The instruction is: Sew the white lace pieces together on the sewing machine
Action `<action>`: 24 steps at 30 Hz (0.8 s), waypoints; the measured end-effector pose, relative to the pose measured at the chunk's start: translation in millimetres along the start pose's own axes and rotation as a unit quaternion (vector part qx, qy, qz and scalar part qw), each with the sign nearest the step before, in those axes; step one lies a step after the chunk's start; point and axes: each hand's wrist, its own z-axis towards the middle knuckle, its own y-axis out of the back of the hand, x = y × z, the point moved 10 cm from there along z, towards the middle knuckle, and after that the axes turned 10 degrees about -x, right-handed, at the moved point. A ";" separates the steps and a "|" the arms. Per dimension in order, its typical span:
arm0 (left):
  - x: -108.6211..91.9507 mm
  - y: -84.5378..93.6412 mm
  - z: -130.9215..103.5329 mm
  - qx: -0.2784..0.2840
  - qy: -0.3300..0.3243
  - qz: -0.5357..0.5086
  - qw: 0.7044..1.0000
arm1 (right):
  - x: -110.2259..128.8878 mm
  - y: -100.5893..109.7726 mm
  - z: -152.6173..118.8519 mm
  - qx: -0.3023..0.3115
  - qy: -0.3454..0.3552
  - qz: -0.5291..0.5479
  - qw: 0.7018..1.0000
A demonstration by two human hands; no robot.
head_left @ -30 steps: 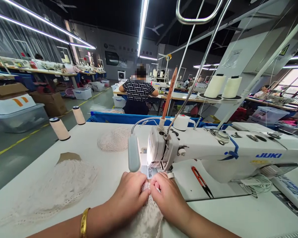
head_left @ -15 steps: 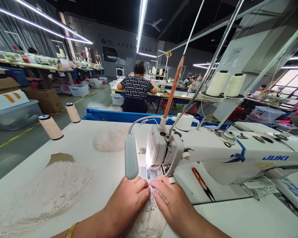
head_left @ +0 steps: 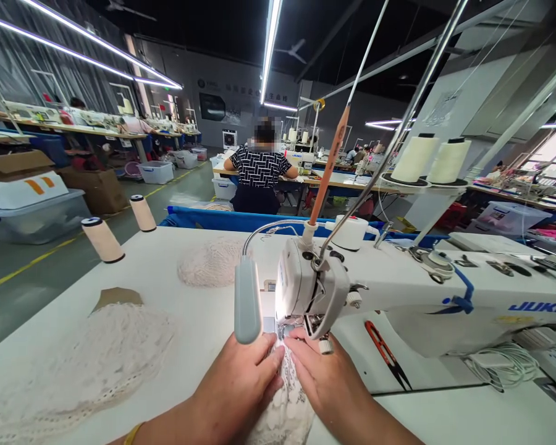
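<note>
White lace fabric point(head_left: 285, 411) runs up between my two hands to the needle area of a JUKI sewing machine point(head_left: 301, 278). My left hand point(head_left: 241, 377) is closed on the fabric's left edge, thumb and fingers pressed together just below the presser foot. On the right edge, my right hand point(head_left: 327, 377) pinches the same lace close to the foot. A lamp's grey head point(head_left: 248, 303) hangs over my left fingertips. More white lace point(head_left: 115, 352) lies spread on the table at the left, and a round lace piece point(head_left: 210, 262) lies farther back.
Two thread cones point(head_left: 102, 240) stand at the table's left edge. Red-handled snips point(head_left: 387, 353) lie right of my right hand, with a coiled cable point(head_left: 503, 364) beyond. Behind the table's blue cloth edge point(head_left: 222, 217), a person in a patterned top point(head_left: 259, 167) sits at another machine.
The view has shifted slightly, so most things appear a little farther right. My hands remain at the presser foot, with their fingers slightly rearranged on the lace.
</note>
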 end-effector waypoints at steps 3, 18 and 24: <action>0.9 -1.6 0.3 -0.001 0.003 -0.001 1.000 | -0.6 -1.6 1.2 0.013 -0.007 -0.002 1.000; 7.3 -12.0 -5.4 0.051 0.051 -0.031 0.997 | -0.7 -2.8 2.9 0.027 -0.004 -0.004 1.000; 10.3 -6.2 0.7 0.073 0.062 -0.037 0.995 | 1.1 -0.4 4.2 0.006 0.012 -0.019 1.000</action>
